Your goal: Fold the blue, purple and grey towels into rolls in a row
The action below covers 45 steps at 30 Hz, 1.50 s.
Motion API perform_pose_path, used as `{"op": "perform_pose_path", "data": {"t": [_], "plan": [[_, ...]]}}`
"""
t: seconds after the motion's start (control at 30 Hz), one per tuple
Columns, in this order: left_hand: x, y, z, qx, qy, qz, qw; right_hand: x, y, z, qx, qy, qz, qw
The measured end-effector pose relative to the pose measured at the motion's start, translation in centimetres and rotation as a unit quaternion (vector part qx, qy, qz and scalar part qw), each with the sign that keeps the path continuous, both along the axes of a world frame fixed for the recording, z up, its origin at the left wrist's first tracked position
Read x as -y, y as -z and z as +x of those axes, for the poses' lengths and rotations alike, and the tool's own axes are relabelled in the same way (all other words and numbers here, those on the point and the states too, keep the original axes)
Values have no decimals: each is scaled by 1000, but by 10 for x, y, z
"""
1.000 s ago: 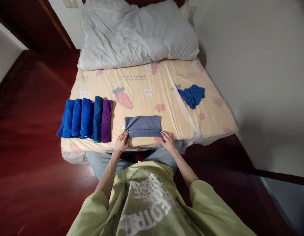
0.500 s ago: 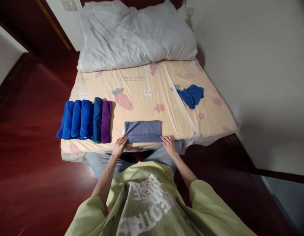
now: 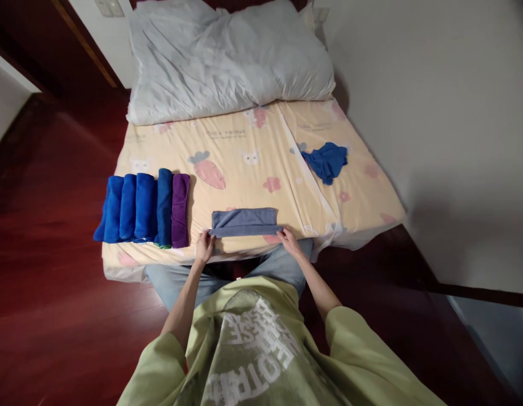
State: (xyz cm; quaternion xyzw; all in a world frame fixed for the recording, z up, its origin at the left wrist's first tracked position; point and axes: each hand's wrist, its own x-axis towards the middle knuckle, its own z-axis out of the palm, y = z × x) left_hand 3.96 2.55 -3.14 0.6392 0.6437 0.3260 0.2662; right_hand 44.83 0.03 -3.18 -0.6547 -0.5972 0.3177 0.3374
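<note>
A grey-blue towel (image 3: 244,220) lies folded into a narrow strip near the front edge of the bed. My left hand (image 3: 205,246) pinches the left end of its near fold, and my right hand (image 3: 289,241) pinches the right end. The near fold is stretched straight between both hands. To the left, several rolled blue towels (image 3: 145,206) stand side by side in a row, with a purple rolled towel (image 3: 180,210) at the right end. A crumpled blue cloth (image 3: 328,162) rests farther back on the right.
The bed (image 3: 240,186) has a cream sheet printed with carrots, flowers and rabbits. A large grey-white pillow or quilt (image 3: 231,62) covers its far end. A plain wall (image 3: 439,113) rises on the right. Dark red floor (image 3: 49,225) shows on the left.
My hands have brought the near edge of the grey-blue towel up and away from me, so the towel is now a narrower strip. The view has shifted slightly.
</note>
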Motion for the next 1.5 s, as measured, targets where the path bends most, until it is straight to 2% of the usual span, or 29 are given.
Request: {"op": "perform_pose_path", "data": {"t": [0.17, 0.33, 0.43, 0.5, 0.57, 0.67, 0.73, 0.87, 1.07, 1.2, 1.33, 1.5], "plan": [[-8, -4, 4, -12, -37, -17, 999, -7, -1, -2, 27, 19, -33, 999], [-11, -11, 4, -66, -22, -25, 997, -12, -3, -7, 76, 23, -61, 995], [-10, -18, 9, -115, -26, -1, 993, -8, -8, -15, 112, 56, 11, 992], [-9, -23, 13, -136, -29, 34, 990, -1, -13, -19, 149, 47, 75, 985], [-6, -26, 16, -139, 24, 66, 988, 6, -17, -23, 189, -19, 107, 976], [-1, -24, 14, -130, 146, 88, 977, 15, -19, -24, 222, -107, 110, 963], [2, -20, 10, -132, 182, 97, 970, 16, -19, -23, 227, -122, 109, 960], [3, -9, 2, -143, 201, 104, 964, 10, -16, -22, 205, -115, 115, 965], [-9, -9, -4, -150, 200, 88, 964, 0, -20, -23, 194, -100, 116, 969], [-15, -17, -8, -91, 199, 85, 972, -5, -19, -19, 170, -81, 106, 976], [-24, -23, -8, -33, 158, 51, 986, -18, -6, -10, 98, -54, 86, 990], [-50, -28, -2, -43, 80, -23, 996, -45, 18, -3, 51, 13, 38, 998]]}}
